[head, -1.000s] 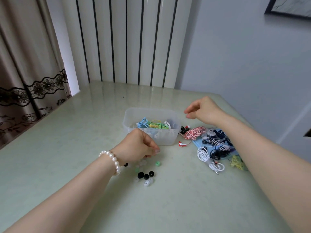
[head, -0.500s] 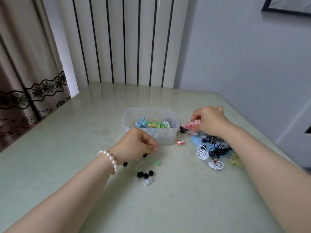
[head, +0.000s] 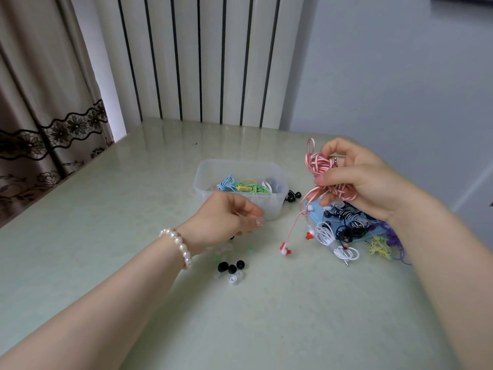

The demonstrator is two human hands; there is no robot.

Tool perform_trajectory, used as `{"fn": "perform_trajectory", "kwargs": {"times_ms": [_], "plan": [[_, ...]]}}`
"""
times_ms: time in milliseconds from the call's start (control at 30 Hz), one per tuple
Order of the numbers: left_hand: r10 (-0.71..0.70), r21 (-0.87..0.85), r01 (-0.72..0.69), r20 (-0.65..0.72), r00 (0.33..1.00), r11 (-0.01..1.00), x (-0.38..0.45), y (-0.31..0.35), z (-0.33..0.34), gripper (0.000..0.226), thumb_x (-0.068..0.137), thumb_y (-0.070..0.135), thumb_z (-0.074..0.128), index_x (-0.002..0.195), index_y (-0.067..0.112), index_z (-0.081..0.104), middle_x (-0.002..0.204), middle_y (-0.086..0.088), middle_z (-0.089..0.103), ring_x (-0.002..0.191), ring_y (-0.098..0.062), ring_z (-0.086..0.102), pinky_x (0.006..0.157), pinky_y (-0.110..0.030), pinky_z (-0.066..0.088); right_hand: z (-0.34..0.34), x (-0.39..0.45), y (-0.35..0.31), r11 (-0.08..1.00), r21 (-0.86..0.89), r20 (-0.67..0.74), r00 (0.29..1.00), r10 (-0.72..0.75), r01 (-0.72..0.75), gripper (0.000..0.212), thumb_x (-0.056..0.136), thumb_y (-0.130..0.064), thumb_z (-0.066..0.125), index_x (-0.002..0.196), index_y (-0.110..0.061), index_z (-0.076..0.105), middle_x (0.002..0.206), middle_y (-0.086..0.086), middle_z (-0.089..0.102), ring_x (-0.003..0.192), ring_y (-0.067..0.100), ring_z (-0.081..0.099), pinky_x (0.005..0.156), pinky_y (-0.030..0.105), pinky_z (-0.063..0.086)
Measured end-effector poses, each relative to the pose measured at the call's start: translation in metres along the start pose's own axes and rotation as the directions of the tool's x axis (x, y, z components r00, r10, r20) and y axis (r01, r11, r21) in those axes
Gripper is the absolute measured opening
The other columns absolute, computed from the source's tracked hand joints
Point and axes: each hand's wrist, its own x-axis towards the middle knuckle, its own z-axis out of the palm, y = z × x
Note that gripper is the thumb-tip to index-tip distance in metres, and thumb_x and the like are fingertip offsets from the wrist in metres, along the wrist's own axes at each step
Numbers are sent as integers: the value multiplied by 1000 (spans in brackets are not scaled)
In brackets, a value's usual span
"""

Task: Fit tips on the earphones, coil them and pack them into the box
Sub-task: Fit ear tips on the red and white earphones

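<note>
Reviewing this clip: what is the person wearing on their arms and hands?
Both forearms are bare, with no sleeves in view. The left wrist carries a bracelet of round white pearl-like beads. The left hand and right hand wear no gloves; no ring or watch shows.

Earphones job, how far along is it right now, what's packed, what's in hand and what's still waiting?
Done: the clear box already holds blue, green and white coils. In hand: the right hand holds the red-and-white earphones in the air, buds dangling; the left hand is curled above the loose ear tips. Left: white, black and striped earphones in the pile beside the box.
</note>
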Motion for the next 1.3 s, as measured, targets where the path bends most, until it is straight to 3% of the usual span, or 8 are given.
{"fn": "perform_trajectory", "kwargs": {"times_ms": [200,333,567,867,967,1067,1200,1300], "plan": [[95,-414,61,345,934,908,-9,11,15,50,62,-3,55,110,14,58,107,-3,66,101,-16,61,79,-22,47,16,-5,8,958,288,72,997,-32,10,31,59,6,56,84,-10,47,61,2,57,47,19,61,41,24,51],[58,-446,155,429,902,882,-10,12,19,35,68,-2,53,101,11,57,80,-8,70,79,-24,68,66,-28,43,13,0,15,949,314,-16,1000,-11,16,29,62,6,56,85,-10,50,58,2,57,47,19,63,43,24,51],[-175,-340,248,230,957,907,-6,8,7,10,89,1,51,88,8,59,70,-6,65,52,-12,62,48,-22,51,-16,11,37,976,-147,-129,981,144,-163,26,73,11,63,80,-12,51,68,11,60,45,19,60,42,23,46],[-196,-325,252,195,961,912,-5,10,1,10,87,-3,53,88,-1,63,75,-9,67,58,-14,66,56,-23,56,12,5,55,606,-783,47,958,283,-140,25,66,-20,80,78,-20,58,59,-2,56,51,12,48,55,26,36],[-199,-358,276,236,951,892,-5,10,5,11,88,-4,51,94,-4,61,75,-11,69,64,-15,68,60,-23,57,19,3,57,514,-852,76,947,313,-101,18,69,-26,77,76,-23,62,74,0,65,68,15,59,64,29,45],[-208,-420,316,282,937,851,-6,11,10,14,89,-6,47,98,-4,58,84,-16,68,69,-17,70,65,-23,56,23,1,51,481,-876,39,991,130,-29,20,75,-21,71,94,-24,66,87,-7,62,75,10,56,65,17,41],[-227,-540,400,359,905,740,-7,12,17,20,92,-5,41,102,-7,58,95,-24,65,83,-26,68,79,-30,54,27,-3,38,685,-723,83,996,-40,87,23,72,-4,64,80,-26,65,84,-6,63,76,14,58,64,17,43],[-250,-604,447,385,889,660,-7,13,20,25,92,-4,39,110,-13,54,99,-26,60,89,-33,64,79,-33,54,28,-5,40,718,-677,202,979,-29,161,19,66,-15,79,76,-27,69,81,-3,65,74,10,55,58,12,40]]}}
